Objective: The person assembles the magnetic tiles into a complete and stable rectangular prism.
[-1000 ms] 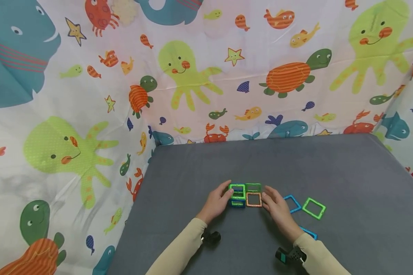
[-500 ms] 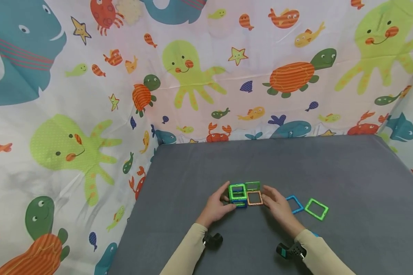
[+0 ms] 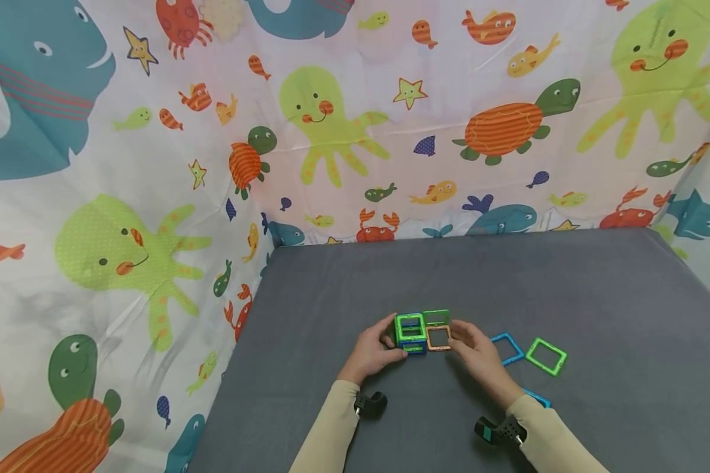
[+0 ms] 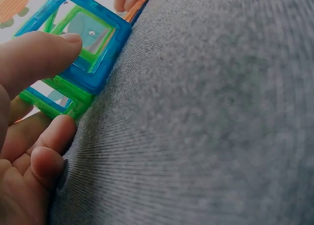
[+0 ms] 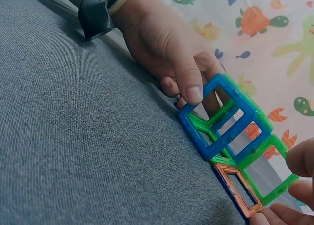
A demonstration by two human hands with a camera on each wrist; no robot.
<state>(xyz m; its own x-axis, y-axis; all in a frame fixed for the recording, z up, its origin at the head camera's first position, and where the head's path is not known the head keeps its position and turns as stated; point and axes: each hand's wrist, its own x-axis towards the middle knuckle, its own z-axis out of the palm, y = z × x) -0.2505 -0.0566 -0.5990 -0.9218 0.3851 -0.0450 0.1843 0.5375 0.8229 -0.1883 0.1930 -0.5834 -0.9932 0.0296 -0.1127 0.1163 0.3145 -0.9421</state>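
Observation:
A cube of blue and green magnetic tiles (image 3: 411, 328) stands on the table, its blue front face (image 5: 216, 119) plain in the right wrist view. My left hand (image 3: 368, 353) grips it from the left, thumb (image 4: 54, 50) across the front and fingers at the side. An orange magnetic tile (image 3: 439, 348) lies flat against the cube's right side. Behind it, a green magnetic tile (image 5: 267, 171) stands upright. My right hand (image 3: 479, 355) touches the orange tile's right edge with its fingertips, close to the green tile; part of this hand is outside the right wrist view.
To the right of my right hand lie a loose blue tile (image 3: 516, 355) and a loose green tile (image 3: 546, 357). Another blue tile (image 3: 538, 398) is partly hidden by my right forearm. A patterned curtain (image 3: 355, 131) hangs behind and beside the grey table (image 3: 509, 276).
My left thumb has come down from the cube's top to its front face. My right hand stays near the orange tile's right edge. The whole head view has shifted slightly.

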